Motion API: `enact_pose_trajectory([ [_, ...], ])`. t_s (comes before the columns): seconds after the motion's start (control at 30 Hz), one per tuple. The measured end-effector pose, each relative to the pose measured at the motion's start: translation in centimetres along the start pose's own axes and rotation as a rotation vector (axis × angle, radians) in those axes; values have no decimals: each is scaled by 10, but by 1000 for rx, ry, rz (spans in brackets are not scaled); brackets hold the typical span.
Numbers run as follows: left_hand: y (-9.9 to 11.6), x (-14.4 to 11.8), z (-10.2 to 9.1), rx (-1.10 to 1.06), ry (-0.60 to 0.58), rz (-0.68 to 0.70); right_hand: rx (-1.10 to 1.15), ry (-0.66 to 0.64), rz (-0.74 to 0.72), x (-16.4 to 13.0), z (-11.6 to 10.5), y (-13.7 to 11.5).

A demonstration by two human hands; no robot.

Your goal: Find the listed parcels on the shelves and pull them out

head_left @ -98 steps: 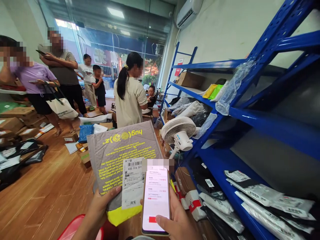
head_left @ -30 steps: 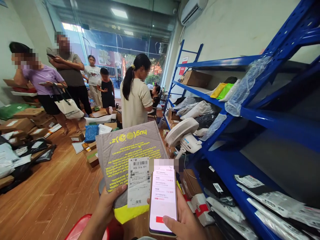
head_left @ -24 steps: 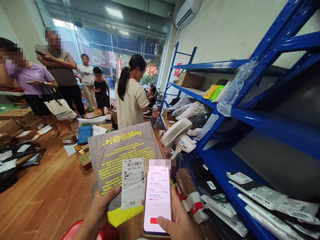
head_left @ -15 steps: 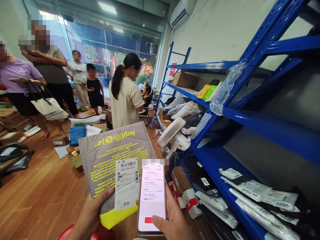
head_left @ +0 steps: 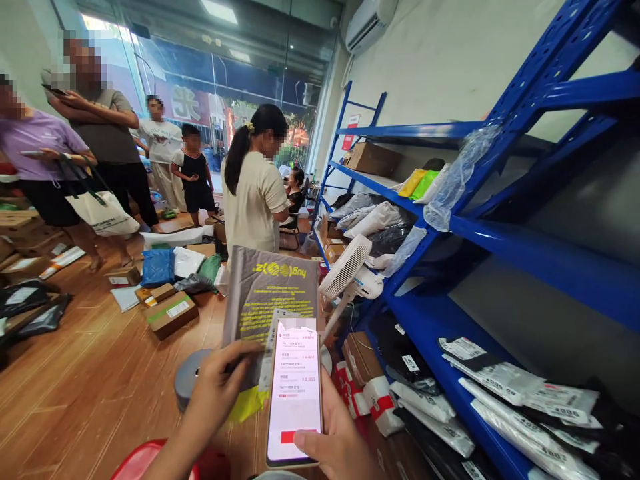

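Turning grey parcel (head_left: 273, 290) edge-on in left hand (head_left: 216, 390), phone (head_left: 294, 393) steady in right hand (head_left: 335, 443)

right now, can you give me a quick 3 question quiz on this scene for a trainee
1. True or false: the right hand holds a phone with its screen lit.
2. What does the left hand grip?
A. a cardboard box
B. a grey mailer bag with yellow print
C. the white fan
3. Fill in: the white fan stands beside the ____ shelving.

Key
1. true
2. B
3. blue
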State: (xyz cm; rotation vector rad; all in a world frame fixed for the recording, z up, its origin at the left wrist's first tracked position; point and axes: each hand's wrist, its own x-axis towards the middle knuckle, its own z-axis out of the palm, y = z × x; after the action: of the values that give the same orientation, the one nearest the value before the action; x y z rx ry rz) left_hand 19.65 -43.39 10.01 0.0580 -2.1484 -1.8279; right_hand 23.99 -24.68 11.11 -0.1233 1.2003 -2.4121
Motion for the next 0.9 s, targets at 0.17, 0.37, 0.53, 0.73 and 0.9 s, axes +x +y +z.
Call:
enact_pose_trajectory([
  [0.17,6,5,20,-129,-92,-137,53,-40,15,5,4,2],
  [0.37,8,8,29,-215,-138,-177,141,104,-9,12,-3,15],
  [0.53,3,13,34,-209,-271,-204,180,266,-35,19,-9,25],
  [0.73,0,17,39,-234,-263,-284,233,337,-27,26,-13,29],
  [0.9,-4,20,35,-225,-308,-221,212,403,-23,34,-25,40],
])
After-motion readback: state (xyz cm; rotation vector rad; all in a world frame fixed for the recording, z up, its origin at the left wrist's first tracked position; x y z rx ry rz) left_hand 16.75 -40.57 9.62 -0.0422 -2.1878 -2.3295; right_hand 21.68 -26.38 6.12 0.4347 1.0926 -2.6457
